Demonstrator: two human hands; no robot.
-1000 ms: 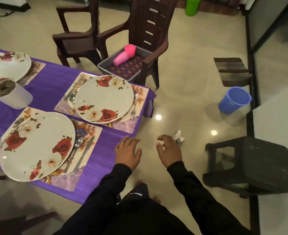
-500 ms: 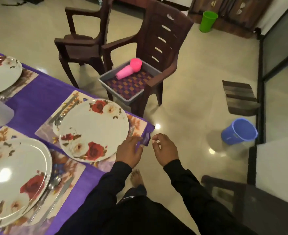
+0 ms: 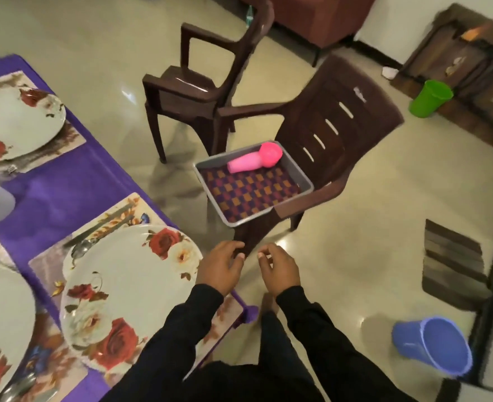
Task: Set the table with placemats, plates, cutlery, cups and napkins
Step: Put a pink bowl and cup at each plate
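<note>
Reaching ahead with both hands, we had the left hand (image 3: 221,265) and the right hand (image 3: 280,268) side by side past the bench's (image 3: 50,195) near right corner, fingers loosely curled and apart, pinching nothing that we could make out. The thing the next move seemed to turn on was the stack of pink cups (image 3: 254,158), lying on its side in the grey tray (image 3: 303,181) on the seat of the nearer brown chair (image 3: 341,126). It lay ahead of the fingers and a little to the right, against the tray's far wall, its long axis running across our view with the open mouth toward the right and the base toward the left. We judged the right hand slightly nearer to it, though both were well apart from it. How many cups were nested in the stack we could not tell. A patterned cloth (image 3: 248,195) lined the tray; it may have been the napkins, but that was unclear. On the bench we counted three flowered plates (image 3: 123,288) in view, each on a placemat (image 3: 117,210), with cutlery (image 3: 94,236) beside the nearest one. We counted two brown chairs, plus a green cup (image 3: 429,98) and a blue bucket (image 3: 436,348) on the floor.
</note>
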